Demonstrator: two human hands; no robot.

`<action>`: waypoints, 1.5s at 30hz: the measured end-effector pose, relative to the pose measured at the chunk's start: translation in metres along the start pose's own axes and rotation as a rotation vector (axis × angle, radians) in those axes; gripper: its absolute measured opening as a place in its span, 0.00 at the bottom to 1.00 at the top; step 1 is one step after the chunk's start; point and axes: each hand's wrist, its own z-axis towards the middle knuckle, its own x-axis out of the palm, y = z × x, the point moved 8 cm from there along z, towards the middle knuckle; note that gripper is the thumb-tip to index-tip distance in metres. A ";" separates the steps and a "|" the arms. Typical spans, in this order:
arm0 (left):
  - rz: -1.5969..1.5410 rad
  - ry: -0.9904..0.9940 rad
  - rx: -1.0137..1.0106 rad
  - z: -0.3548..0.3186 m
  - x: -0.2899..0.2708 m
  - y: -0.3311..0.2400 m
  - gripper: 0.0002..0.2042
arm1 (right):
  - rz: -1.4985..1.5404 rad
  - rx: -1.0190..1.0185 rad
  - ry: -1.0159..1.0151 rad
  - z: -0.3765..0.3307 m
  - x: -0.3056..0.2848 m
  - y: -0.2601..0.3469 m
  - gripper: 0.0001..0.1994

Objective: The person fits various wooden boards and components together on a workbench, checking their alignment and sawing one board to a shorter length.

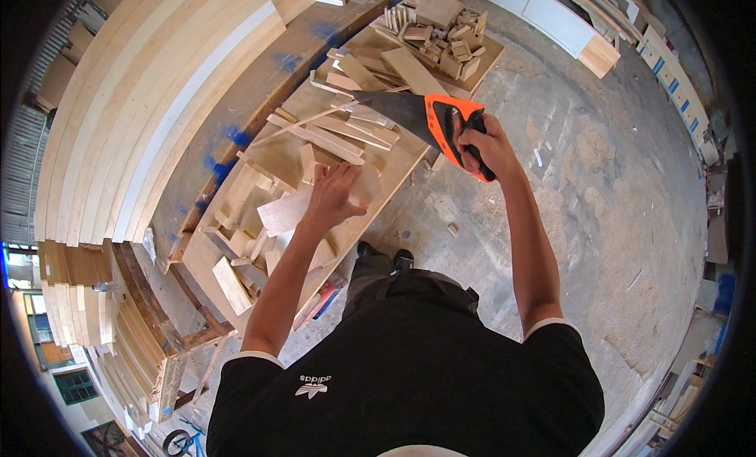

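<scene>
My right hand (487,146) is closed around the orange and black handle of a handsaw (443,130). The saw's dark blade points left, over the wood pieces on the worktable (398,185). Above the table's near part, my left hand (336,193) has its thumb apart from its fingers. A pale wood board (285,213) lies beside and partly behind that hand; whether the palm touches it I cannot tell. Farther up the table, several wood strips (319,138) lie loosely across each other, close to the saw's tip.
A heap of wood offcuts (453,44) covers the table's far end. Long stacked planks (150,103) stand to the left behind a blue-stained beam (224,158). Concrete floor (583,197) stretches to the right, with small wood scraps on it. My feet are beside the table's edge.
</scene>
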 end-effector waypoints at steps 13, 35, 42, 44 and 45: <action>0.033 0.285 0.232 0.019 0.095 -0.007 0.35 | -0.301 0.021 -0.109 -0.058 0.025 0.037 0.05; -0.319 0.689 0.614 -0.031 0.235 -0.066 0.37 | -0.084 0.100 -0.839 -0.228 0.060 0.020 0.09; -0.351 0.718 0.630 -0.041 0.245 -0.064 0.37 | 0.015 0.238 -0.946 -0.245 0.072 -0.026 0.07; -0.362 0.688 0.621 -0.039 0.244 -0.055 0.36 | -0.116 0.246 -0.922 -0.236 0.070 -0.050 0.07; -0.358 0.658 0.624 -0.038 0.244 -0.051 0.36 | -0.156 0.278 -0.928 -0.232 0.068 -0.064 0.05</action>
